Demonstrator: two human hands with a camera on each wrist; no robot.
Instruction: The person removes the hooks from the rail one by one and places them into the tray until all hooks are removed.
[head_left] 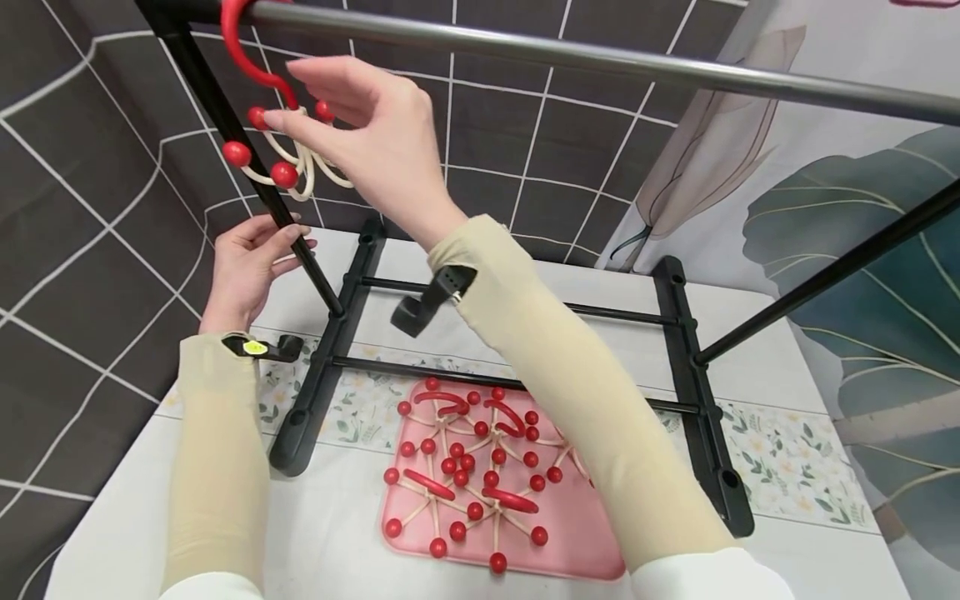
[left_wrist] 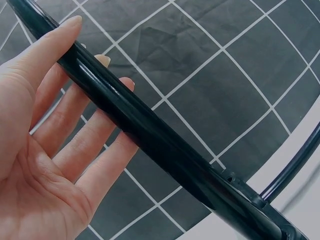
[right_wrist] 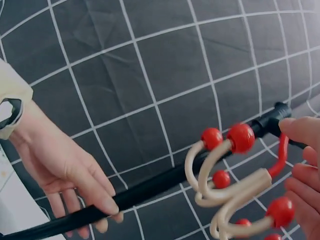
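Observation:
My left hand (head_left: pixel 243 271) grips the slanted black post (left_wrist: pixel 145 122) of the rack, thumb in front and fingers behind it in the left wrist view. High on the left, a multi-arm hanger (head_left: pixel 306 171) with a red hook, cream arms and red ball tips hangs from the grey rail (head_left: pixel 510 42). My right hand (head_left: pixel 386 137) is beside it, fingers extended and thumb apart, partly covering the hanger. In the right wrist view, a fingertip of the right hand (right_wrist: pixel 306 132) lies close to the red hook (right_wrist: pixel 281 157); whether they touch I cannot tell.
More such hangers (head_left: pixel 496 500) lie on a pink tray (head_left: pixel 573 542), partly hidden by my right sleeve. The rack's black feet (head_left: pixel 303 425) and crossbars (head_left: pixel 435 371) stand on the white table (head_left: pixel 322 525). Dark tiled cloth (head_left: pixel 495 142) backs the left; a leaf-patterned curtain (head_left: pixel 847 242) hangs right.

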